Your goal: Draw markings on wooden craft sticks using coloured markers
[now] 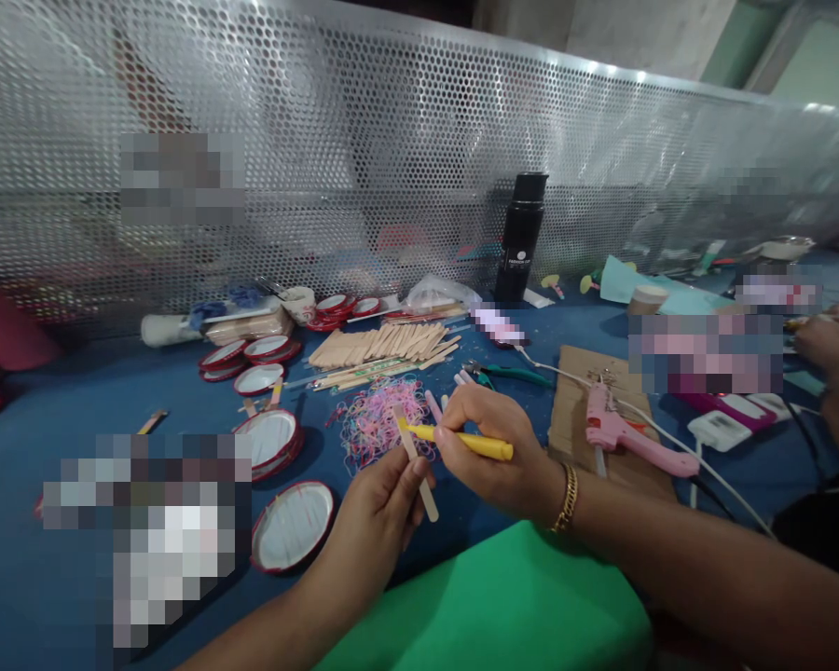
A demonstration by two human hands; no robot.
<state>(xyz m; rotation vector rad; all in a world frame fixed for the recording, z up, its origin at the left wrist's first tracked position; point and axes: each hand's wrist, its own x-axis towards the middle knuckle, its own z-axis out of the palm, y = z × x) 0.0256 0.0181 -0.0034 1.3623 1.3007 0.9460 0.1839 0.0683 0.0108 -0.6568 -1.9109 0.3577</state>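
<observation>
Between the thumb and fingers of my left hand [384,499] is a wooden craft stick [425,492], held tilted with its upper end away from me. That upper end carries a patch of yellow. My right hand [500,447] grips a yellow marker [486,445] like a pen, its tip at the coloured end of the stick. Right behind both hands lies a tangled heap of pink, purple and blue rubber bands [381,419]. A fanned pile of plain craft sticks [378,345] rests farther back. Jar lids with red rims [294,525] lie left of my left hand.
A pink glue gun [619,436] sits on cardboard [566,401] at the right, its cord trailing. Green-handled pliers [510,375] lie behind my right hand. A black bottle [521,238] stands before the perforated metal screen [419,140]. Another person's hand [835,340] is at far right.
</observation>
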